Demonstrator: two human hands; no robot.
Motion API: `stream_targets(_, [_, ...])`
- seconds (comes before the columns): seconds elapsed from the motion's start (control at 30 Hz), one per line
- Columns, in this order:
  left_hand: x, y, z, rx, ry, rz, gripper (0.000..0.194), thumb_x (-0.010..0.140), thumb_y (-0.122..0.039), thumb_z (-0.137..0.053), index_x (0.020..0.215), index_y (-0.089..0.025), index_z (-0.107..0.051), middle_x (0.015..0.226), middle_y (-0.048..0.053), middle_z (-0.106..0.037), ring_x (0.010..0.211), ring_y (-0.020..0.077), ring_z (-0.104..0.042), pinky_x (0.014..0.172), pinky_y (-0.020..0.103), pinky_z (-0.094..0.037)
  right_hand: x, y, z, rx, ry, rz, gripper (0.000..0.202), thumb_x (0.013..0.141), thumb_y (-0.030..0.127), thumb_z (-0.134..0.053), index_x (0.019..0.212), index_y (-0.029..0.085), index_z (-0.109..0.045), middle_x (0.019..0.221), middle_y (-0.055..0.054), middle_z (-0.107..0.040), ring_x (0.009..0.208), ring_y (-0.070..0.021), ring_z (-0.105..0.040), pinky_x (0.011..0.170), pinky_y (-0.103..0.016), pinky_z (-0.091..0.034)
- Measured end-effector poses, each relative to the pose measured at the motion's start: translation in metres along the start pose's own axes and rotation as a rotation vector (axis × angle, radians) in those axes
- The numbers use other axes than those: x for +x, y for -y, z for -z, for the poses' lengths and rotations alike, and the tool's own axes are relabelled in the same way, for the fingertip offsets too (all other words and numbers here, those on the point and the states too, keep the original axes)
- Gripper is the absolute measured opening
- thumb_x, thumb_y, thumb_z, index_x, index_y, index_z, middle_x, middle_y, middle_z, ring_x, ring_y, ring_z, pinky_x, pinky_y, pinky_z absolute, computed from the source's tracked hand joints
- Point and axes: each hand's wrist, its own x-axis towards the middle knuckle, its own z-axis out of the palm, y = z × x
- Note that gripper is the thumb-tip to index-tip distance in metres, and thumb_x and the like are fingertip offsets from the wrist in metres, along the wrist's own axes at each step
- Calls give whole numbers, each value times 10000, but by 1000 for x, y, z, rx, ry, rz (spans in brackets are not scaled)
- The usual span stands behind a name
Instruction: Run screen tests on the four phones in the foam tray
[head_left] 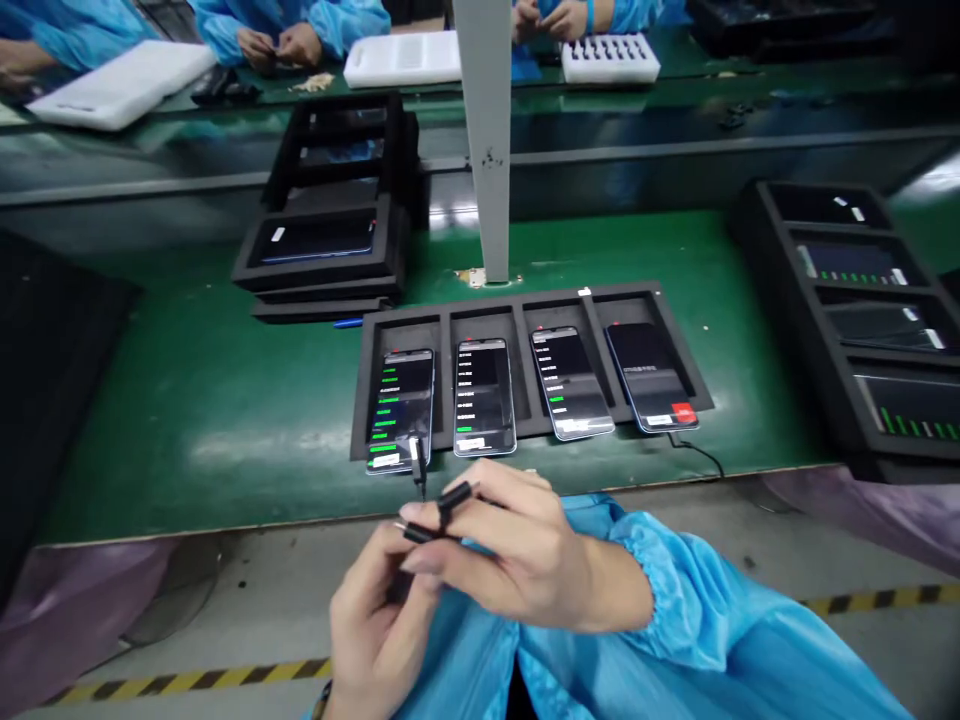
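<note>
1. My right hand is closed in a pinch around a small black plug. The thumb and forefinger clamp it, and the other fingers are curled loosely beneath.
2. My left hand sits at about 7 o'clock from the right, touching it. Its thumb and fingertips are closed on a second black plug end, just below the first.
3. The plug in my right hand has its long axis running from 8 o'clock to 2 o'clock, tilted slightly up and away from me.
4. The black foam tray lies at 12 o'clock from my hands, on the green bench, with four phones standing in its slots.
5. The leftmost phone is the nearest, at roughly 11 o'clock from the pinch. A cable is already at its lower edge, hanging toward my hands.
6. The second phone lies almost straight ahead at 12 o'clock, its bottom end facing me and its long axis running away from me.
7. My right hand is the nearer of the two to the tray.
8. I cannot tell whether the two plug ends belong to one cable.
</note>
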Motion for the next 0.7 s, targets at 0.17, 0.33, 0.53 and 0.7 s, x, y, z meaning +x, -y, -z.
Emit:
stream_targets(0.17, [10, -21, -38, -434, 245, 134, 289, 1015, -546, -698, 862, -301, -702, 768, 26, -632, 690, 202, -602, 654, 326, -551, -20, 17, 49, 114, -114, -52, 268, 1122, 322, -621, 1264, 177, -796, 942, -79, -780, 834, -178, -758, 726, -324, -667])
stream_targets(0.33, [12, -31, -64, -445, 438, -2, 294, 1026, -591, -671, 956, -314, -735, 807, 54, -615, 733, 225, -592, 653, 367, -505, -40, 29, 76, 181, -181, -204, 273, 1135, 305, -570, 1273, 239, -796, 951, -73, -807, 822, -202, -788, 699, -353, -690])
stream_targets(0.53, [35, -35, -101, -439, 334, 12, 293, 1107, -515, -568, 951, -280, -646, 862, 29, -582, 714, 181, -582, 638, 338, -482, -61, 20, 100, 273, -395, -367, 286, 1152, 235, -494, 1230, 236, -769, 788, -21, -679, 749, -175, -733, 706, -344, -659])
stream_targets(0.7, [86, -61, -114, -344, 459, 102, 406, 1022, -589, -716, 1227, -244, -651, 896, 8, -551, 767, 146, -527, 681, 269, -473, -76, 12, 132, 205, -312, -701, 360, 1172, 309, -472, 1463, 249, -675, 765, 24, -553, 605, -121, -587, 552, -259, -555])
